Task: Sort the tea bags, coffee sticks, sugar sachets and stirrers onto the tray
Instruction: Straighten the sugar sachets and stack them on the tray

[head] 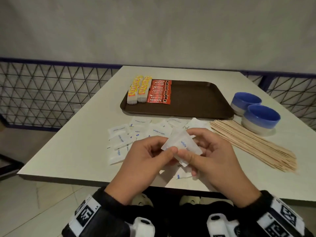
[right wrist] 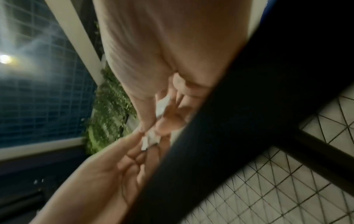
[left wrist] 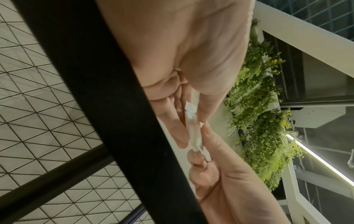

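Head view: both thumbs pinch sugar sachets (head: 182,145) between hands.

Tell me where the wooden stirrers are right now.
In the head view the wooden stirrers lie in a loose bundle on the table, right of the hands, in front of the two blue bowls and off the brown tray.

The head view looks down and toward twelve o'clock across the table (head: 68,156). Both wrist views peer up from beneath the palms, close in, sharing the pinched sugar sachets (left wrist: 192,134).
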### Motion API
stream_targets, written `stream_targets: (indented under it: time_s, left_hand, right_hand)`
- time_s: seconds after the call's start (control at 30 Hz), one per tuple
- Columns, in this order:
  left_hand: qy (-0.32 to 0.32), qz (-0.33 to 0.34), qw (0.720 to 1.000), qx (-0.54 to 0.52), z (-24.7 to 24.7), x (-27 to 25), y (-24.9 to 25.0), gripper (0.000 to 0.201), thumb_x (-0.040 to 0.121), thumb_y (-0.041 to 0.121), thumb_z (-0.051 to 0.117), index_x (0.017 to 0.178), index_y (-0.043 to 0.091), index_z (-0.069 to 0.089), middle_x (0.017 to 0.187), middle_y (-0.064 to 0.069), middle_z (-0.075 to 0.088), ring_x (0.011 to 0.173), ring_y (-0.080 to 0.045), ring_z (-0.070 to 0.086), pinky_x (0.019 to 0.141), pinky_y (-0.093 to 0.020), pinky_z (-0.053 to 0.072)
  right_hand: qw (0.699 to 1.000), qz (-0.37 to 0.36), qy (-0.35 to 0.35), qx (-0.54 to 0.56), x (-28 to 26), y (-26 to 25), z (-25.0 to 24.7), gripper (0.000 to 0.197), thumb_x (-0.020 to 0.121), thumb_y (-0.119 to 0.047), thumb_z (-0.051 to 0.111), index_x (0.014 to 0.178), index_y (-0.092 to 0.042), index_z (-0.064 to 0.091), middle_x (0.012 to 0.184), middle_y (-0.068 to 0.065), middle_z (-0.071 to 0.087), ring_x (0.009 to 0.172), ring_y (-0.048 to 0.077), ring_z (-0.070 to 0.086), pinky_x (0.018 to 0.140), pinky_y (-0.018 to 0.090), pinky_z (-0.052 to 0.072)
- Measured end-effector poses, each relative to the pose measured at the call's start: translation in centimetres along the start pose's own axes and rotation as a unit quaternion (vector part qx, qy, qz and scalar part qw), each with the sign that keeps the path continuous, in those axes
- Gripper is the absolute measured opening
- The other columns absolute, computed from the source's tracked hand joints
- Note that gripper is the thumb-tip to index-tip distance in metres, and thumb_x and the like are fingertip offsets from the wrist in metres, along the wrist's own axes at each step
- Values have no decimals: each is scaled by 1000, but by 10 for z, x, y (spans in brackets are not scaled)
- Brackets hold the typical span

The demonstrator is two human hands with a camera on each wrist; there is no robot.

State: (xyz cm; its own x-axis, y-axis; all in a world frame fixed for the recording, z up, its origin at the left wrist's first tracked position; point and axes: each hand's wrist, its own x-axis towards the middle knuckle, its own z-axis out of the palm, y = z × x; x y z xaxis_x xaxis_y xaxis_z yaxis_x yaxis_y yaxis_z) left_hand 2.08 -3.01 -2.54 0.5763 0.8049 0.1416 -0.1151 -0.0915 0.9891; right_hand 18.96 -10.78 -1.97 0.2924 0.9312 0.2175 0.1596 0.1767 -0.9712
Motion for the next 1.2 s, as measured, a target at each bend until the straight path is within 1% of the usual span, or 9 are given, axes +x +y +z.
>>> stream_targets:
  time_s: [0.07, 0.17, 0.33, 0.43, 0.67, 0.77, 0.83, 1.03, 1.2]
  left_hand:
    - [-1, -3, 1000, 1, 0, 1, -2, 12, 94, 8, 67, 101, 4, 76, 95, -11, 79, 90, -28, 76, 82, -34, 61]
    - [0, 1, 1000, -2, -1, 3, -3, 12, 93, 4, 67, 101, 3, 76, 95, -12, 79, 89, -24, 75, 78, -27, 58]
    - [-12, -3, 1000, -24, 0, 1, -2, 17, 93, -2, 63, 106, 1, 74, 98, -13, 79, 90, -26, 75, 78, -26, 58]
    - [-20, -8, 999, -38, 1, 1, -2, 24, 94, -4, 61, 114, 3, 72, 103, -14, 78, 95, -31, 75, 83, -32, 60]
    - [-13, 5, 998, -58, -1, 0, -3, 27, 94, -6, 60, 117, 1, 70, 105, -15, 77, 92, -29, 75, 81, -29, 59]
    - [-28, 12, 998, -59, 0, 0, -2, 26, 94, -6, 59, 118, -2, 69, 106, -17, 77, 97, -30, 75, 81, -27, 58]
    - [-33, 15, 998, -57, 0, 0, -2, 28, 94, -7, 58, 120, -3, 69, 107, -17, 77, 101, -32, 74, 82, -26, 58]
    - [-28, 13, 998, -60, 0, -1, -3, 28, 93, -7, 60, 118, -1, 70, 105, -17, 77, 97, -32, 75, 80, -28, 59]
    - [-24, 11, 998, -52, 0, -2, -3, 28, 93, -6, 60, 118, 1, 71, 106, -16, 77, 98, -37, 73, 84, -33, 60]
  right_hand:
    - [999, -24, 31, -26, -3, 6, 3, 49, 75, -15, 87, 109, -44, 68, 87, 4, 72, 59, 24, 69, 49, 38, 55]
    - [997, -51, 49, -19, -3, 12, 4, 53, 76, -9, 86, 108, -47, 68, 92, -5, 68, 74, 22, 74, 53, 36, 58]
    - [994, -56, 96, -23, 1, 25, -4, 28, 78, -20, 86, 98, -36, 75, 73, -12, 64, 58, 25, 58, 56, 31, 51]
    - [993, -64, 90, -41, 3, 28, -3, 27, 81, -18, 87, 96, -37, 74, 73, -10, 64, 58, 28, 56, 57, 31, 49]
    - [995, -39, 88, -19, 5, 32, -2, 31, 78, -29, 87, 101, -44, 73, 83, -8, 67, 56, 28, 56, 53, 28, 48]
    - [996, -38, 74, 2, 3, 30, -1, 24, 77, -31, 84, 98, -39, 75, 66, -4, 63, 53, 25, 56, 52, 30, 48]
    - [997, -31, 73, 13, 2, 29, -2, 22, 76, -31, 83, 96, -36, 76, 63, -2, 62, 50, 24, 58, 51, 29, 48]
    - [997, -19, 68, 25, -1, 23, -2, 21, 76, -31, 82, 96, -32, 76, 72, 2, 69, 52, 24, 62, 51, 29, 49]
    - [997, -32, 64, 6, -2, 17, -1, 16, 86, -27, 78, 101, -25, 77, 80, -6, 72, 59, 10, 65, 49, 28, 51]
